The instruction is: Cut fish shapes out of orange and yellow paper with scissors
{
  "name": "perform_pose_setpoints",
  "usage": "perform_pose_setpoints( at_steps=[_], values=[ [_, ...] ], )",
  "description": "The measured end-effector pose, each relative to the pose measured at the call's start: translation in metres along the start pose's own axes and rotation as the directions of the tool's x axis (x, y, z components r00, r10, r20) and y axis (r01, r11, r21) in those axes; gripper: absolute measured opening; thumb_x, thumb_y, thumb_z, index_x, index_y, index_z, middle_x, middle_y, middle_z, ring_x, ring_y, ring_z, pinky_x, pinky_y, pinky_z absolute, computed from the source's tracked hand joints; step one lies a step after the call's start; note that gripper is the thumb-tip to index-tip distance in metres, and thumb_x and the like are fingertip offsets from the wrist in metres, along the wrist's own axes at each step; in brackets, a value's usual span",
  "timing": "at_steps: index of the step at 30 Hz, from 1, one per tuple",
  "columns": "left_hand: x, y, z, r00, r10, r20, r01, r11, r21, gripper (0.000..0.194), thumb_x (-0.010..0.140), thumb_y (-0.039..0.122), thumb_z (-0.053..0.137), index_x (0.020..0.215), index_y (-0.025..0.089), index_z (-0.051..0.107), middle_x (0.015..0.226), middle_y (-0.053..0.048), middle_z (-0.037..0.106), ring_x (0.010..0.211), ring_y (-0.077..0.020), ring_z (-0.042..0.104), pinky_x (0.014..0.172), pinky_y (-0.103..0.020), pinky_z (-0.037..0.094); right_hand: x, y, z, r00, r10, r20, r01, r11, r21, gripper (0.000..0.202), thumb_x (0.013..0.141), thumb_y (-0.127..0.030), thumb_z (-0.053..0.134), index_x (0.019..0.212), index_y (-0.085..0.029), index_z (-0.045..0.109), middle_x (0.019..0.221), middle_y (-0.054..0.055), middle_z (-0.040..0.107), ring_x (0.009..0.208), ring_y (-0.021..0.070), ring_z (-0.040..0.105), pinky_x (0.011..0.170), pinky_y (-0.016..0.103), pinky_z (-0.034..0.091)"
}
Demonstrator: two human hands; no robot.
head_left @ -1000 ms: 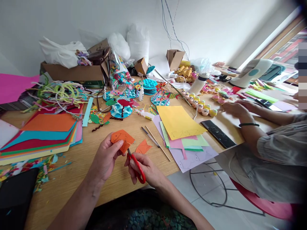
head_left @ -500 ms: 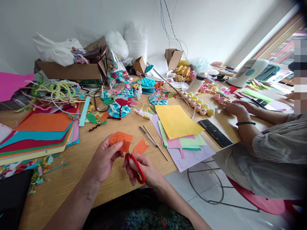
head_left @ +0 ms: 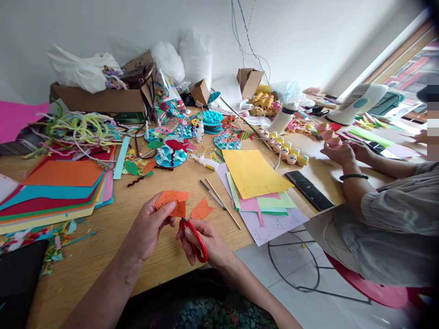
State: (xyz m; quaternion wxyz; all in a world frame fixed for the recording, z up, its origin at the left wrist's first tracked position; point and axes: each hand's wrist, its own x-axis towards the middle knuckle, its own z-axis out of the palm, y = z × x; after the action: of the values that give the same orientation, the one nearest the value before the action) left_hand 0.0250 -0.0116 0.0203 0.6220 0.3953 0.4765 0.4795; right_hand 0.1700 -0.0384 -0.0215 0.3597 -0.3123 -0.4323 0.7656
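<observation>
L hand (head_left: 151,226) pinches orange paper (head_left: 167,198) over bench (head_left: 85,258), fingers closed on it; R hand (head_left: 211,240) grips red scissors (head_left: 197,241). Vs. 1 s ago, paper's R end looks bent down, scissors near its lower corner; cut prob. part-done.

Daylight comes in from the window (head_left: 406,75) at the upper right, brightening the wall (head_left: 295,36) there and fading to soft grey at the upper left. The desk (head_left: 116,256) is well lit, its shadows gentle. Fingers (head_left: 166,211) and scissors (head_left: 198,242) look fairly crisp; the stool (head_left: 380,285) blurs at lower right, where everything stretches. Coarse blocks (head_left: 432,114) hide part of the right edge.
</observation>
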Motion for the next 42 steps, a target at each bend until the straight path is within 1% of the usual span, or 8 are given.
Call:
perform_pose_setpoints(
  at_steps=[5,9,15,24,33,42],
  values=[
    [0.0006,-0.0007,0.0023,0.997,0.055,-0.053,-0.052,0.997,0.054,0.013,0.068,0.025,0.068,0.074,0.016,0.062,0.062,0.003,0.058,0.053,-0.0092,0.048,0.048,-0.021,0.042,0.0003,0.0019,-0.0021,1.000,-0.006,0.006,0.006,1.000,-0.023,0.051,0.075,-0.064,0.058,0.081,-0.013,0.058,0.045,-0.007,0.050,0.035,0.0055,0.043,0.040,0.019,0.028],
    [0.0007,0.0014,0.0046,0.996,0.069,-0.057,-0.065,0.995,0.080,0.012,0.068,0.025,0.068,0.072,0.016,0.062,0.060,0.004,0.058,0.052,-0.0093,0.047,0.048,-0.021,0.042,0.0006,0.0010,-0.0026,1.000,0.001,0.006,0.000,0.999,-0.037,0.051,0.074,-0.064,0.059,0.081,-0.013,0.057,0.047,-0.006,0.051,0.036,0.0057,0.044,0.039,0.019,0.029],
    [0.0033,0.0013,0.0046,0.997,0.061,-0.045,-0.058,0.996,0.073,0.012,0.068,0.027,0.068,0.072,0.017,0.062,0.060,0.003,0.059,0.051,-0.0095,0.048,0.047,-0.021,0.042,0.0005,-0.0006,-0.0016,1.000,0.003,-0.017,-0.004,0.998,-0.068,0.049,0.075,-0.063,0.058,0.079,-0.014,0.057,0.045,-0.007,0.049,0.035,0.0057,0.043,0.038,0.019,0.027],
    [0.0036,0.0012,0.0053,0.998,0.047,-0.043,-0.044,0.997,0.070,0.012,0.068,0.026,0.067,0.074,0.016,0.063,0.061,0.003,0.058,0.052,-0.0094,0.047,0.048,-0.021,0.042,0.0012,0.0030,-0.0048,1.000,-0.018,-0.017,0.016,0.996,-0.084,0.051,0.078,-0.063,0.055,0.083,-0.013,0.059,0.047,-0.006,0.049,0.035,0.0054,0.042,0.037,0.018,0.028],
    [0.0051,0.0023,0.0067,0.998,0.037,-0.050,-0.033,0.996,0.077,0.011,0.066,0.025,0.067,0.071,0.017,0.063,0.060,0.004,0.058,0.053,-0.0102,0.047,0.046,-0.021,0.041,0.0001,0.0054,-0.0087,0.999,-0.025,-0.038,0.019,0.989,-0.148,0.045,0.082,-0.057,0.055,0.083,-0.013,0.059,0.047,-0.007,0.047,0.036,0.0052,0.042,0.037,0.017,0.030],
    [0.0054,0.0023,0.0049,0.999,0.016,-0.045,-0.013,0.997,0.081,0.013,0.064,0.027,0.069,0.067,0.017,0.062,0.059,0.003,0.058,0.053,-0.0104,0.048,0.045,-0.021,0.041,-0.0012,0.0042,-0.0088,0.998,-0.023,-0.051,0.013,0.985,-0.174,0.049,0.079,-0.062,0.054,0.080,-0.013,0.058,0.047,-0.007,0.045,0.035,0.0049,0.040,0.036,0.017,0.027]
  ],
)
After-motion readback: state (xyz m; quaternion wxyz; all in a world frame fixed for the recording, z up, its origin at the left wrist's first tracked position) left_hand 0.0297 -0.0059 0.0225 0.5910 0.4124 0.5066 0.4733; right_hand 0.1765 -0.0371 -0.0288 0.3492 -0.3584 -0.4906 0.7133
